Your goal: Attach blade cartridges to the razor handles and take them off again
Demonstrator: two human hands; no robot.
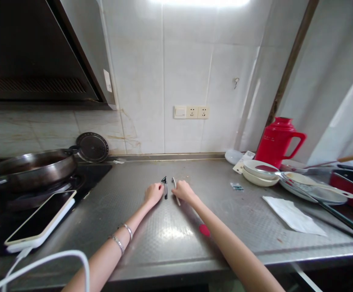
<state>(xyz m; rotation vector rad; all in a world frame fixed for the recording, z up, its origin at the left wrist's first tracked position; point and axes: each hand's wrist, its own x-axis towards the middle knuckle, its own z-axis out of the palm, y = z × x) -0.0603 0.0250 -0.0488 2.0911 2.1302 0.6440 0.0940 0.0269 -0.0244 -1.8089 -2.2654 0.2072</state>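
Observation:
My left hand (154, 192) rests on the steel counter (152, 247) with its fingers curled closed. Right beside its fingertips is a thin black tool with a small crosswise head, perhaps a razor (165, 189); whether the fingers grip it, I cannot tell. A short gap separates it from my right hand (183, 190), which is closed around a slim whitish stick (178, 200). The stick's dark upper end shows above the fingers, and its lower end sticks out below them. A red round patch (204, 230) shows on the counter beside my right forearm.
At left, a phone (42, 221) with a white cable lies by the stove, where a pan (30, 168) sits. On the right are a small clear packet (237, 187), a white napkin (293, 215), stacked bowls (259, 181), a ladle, and a red thermos (275, 142).

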